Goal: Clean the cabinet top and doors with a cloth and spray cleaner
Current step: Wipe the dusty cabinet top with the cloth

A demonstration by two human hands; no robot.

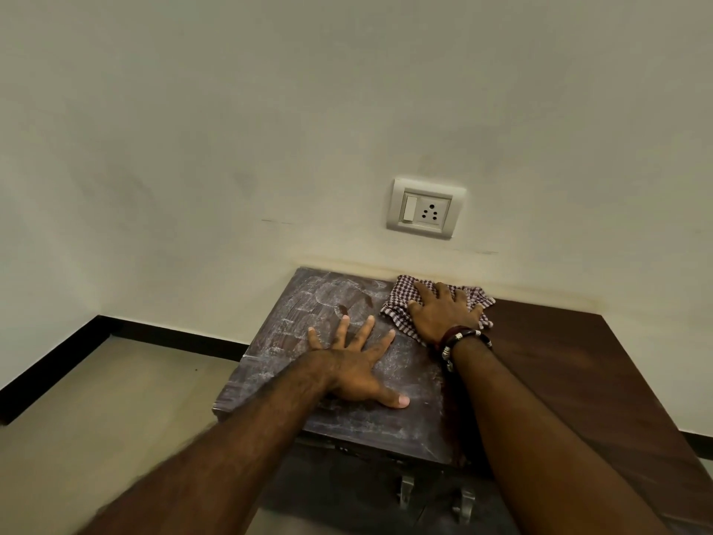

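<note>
Two hands on the dusty dark wooden cabinet top (301, 303).
Right hand (443, 310) presses flat on the checked cloth (397, 303) by the wall; dusty streaks lie leftward, under the spread left hand (355, 364).

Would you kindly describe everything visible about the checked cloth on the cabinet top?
The checked cloth, woven in small maroon-and-white squares, looks like thin cotton. It lies crumpled and partly flattened at the back edge of the dark wooden cabinet top, close against the cream wall. The right hand presses on it, fingers spread, covering its middle; frayed-looking edges stick out all round. It sits where the dusty, streaked left part meets the cleaner brown right part.
</note>
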